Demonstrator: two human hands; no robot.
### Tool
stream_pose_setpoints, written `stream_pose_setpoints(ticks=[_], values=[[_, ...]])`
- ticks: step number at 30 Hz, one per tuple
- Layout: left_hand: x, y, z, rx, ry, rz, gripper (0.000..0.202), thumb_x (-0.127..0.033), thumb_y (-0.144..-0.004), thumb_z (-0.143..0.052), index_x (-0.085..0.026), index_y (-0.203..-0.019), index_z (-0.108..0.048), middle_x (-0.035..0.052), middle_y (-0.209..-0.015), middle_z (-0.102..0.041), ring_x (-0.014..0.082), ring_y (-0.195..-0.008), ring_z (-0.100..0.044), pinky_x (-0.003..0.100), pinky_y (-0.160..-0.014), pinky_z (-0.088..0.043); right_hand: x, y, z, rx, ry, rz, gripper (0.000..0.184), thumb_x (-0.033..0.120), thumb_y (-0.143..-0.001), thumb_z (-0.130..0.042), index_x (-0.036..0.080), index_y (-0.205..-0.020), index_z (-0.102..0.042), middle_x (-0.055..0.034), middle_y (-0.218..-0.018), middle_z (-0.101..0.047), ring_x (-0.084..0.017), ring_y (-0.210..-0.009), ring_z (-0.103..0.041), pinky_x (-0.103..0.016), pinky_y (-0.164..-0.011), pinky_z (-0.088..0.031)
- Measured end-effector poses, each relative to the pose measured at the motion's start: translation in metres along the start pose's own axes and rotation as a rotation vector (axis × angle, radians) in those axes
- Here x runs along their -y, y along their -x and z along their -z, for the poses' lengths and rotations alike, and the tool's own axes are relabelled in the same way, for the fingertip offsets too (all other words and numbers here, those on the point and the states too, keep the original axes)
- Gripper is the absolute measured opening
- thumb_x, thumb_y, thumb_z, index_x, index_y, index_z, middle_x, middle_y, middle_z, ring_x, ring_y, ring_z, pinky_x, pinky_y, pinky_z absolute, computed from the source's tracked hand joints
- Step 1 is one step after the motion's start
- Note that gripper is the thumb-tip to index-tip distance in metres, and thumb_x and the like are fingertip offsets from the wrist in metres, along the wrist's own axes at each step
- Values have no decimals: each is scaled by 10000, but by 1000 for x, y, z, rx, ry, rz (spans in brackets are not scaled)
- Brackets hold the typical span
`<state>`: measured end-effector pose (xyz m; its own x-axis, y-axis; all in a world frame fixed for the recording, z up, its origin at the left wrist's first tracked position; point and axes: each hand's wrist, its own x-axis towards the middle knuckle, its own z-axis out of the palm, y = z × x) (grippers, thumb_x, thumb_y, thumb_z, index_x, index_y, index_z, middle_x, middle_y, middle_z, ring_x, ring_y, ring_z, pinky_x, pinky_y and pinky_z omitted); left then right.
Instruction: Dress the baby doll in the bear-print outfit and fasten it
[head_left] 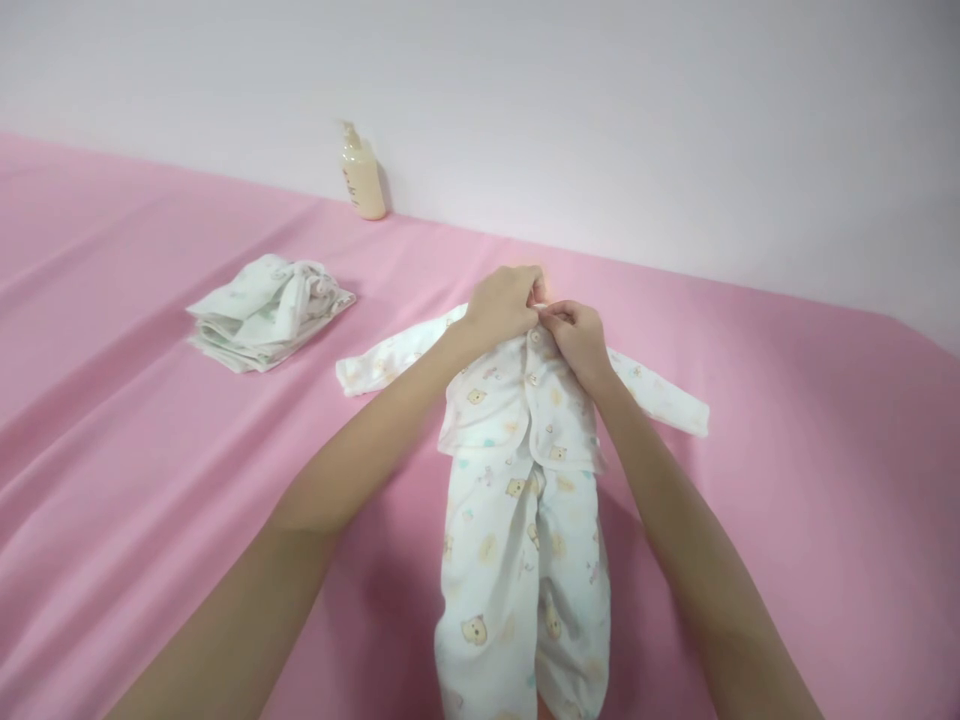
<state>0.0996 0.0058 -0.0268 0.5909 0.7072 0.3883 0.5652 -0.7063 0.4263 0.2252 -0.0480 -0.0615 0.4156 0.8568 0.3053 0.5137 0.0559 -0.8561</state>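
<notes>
A white baby shirt (pixel 486 405) with small bear prints and buttons down its front lies with both sleeves spread outward. Below it, matching baby trousers (pixel 487 570) run toward me, their legs rounded as if filled. At the collar, my left hand (pixel 504 303) is closed, its fingertips pinching the shirt's edge near the top button. Close beside it, my right hand (pixel 579 338) pinches the same spot from the right. The fingertips of both hands almost meet, and they hide the neck opening. Whatever fills the clothes is mostly hidden.
A stack of folded white printed cloths (pixel 266 312) rests on the pink sheet (pixel 787 480) to the left. Farther back, a cream pump bottle (pixel 364 180) stands against the pale wall (pixel 600 130). Creases cross the sheet on the left.
</notes>
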Motion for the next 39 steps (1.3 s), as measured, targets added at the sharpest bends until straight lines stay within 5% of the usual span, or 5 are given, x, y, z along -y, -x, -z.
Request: stream_pose_setpoints(ticks=[6, 15, 30, 39], values=[[-13, 4, 7, -12, -138, 10, 104, -125, -666, -523, -177, -751, -554, 28, -785, -615, 174, -742, -573, 263, -603, -372, -2, -1, 1, 52, -2, 7, 168, 326, -708, -569, 172, -732, -633, -6, -655, -615, -143, -607, -544, -274, -602, -398], [-25, 7, 12, 25, -265, 18, 164, -99, -690, -492, -180, -804, -578, 46, -828, -603, 189, -776, -591, 272, -635, -403, 5, 1, -2, 22, 298, 12, 149, 275, -786, -468, 198, -686, -545, -4, -625, -586, -162, -611, -518, -285, -609, -344], [-25, 7, 10, 31, -265, -42, 198, -78, -678, -478, -181, -789, -605, 46, -831, -624, 175, -778, -583, 261, -592, -383, 10, 1, -2, 63, 297, -35, 304, 253, -832, -438, 213, -536, -385, 25, -531, -466, -136, -527, -407, -279, -564, -278], [-26, 8, 12, 89, -257, -42, 225, -49, -677, -469, -179, -782, -619, 51, -863, -624, 171, -785, -592, 251, -584, -383, 5, -1, -3, 17, 222, -59, 191, 276, -782, -474, 195, -612, -508, 12, -585, -554, -137, -560, -482, -275, -585, -337]])
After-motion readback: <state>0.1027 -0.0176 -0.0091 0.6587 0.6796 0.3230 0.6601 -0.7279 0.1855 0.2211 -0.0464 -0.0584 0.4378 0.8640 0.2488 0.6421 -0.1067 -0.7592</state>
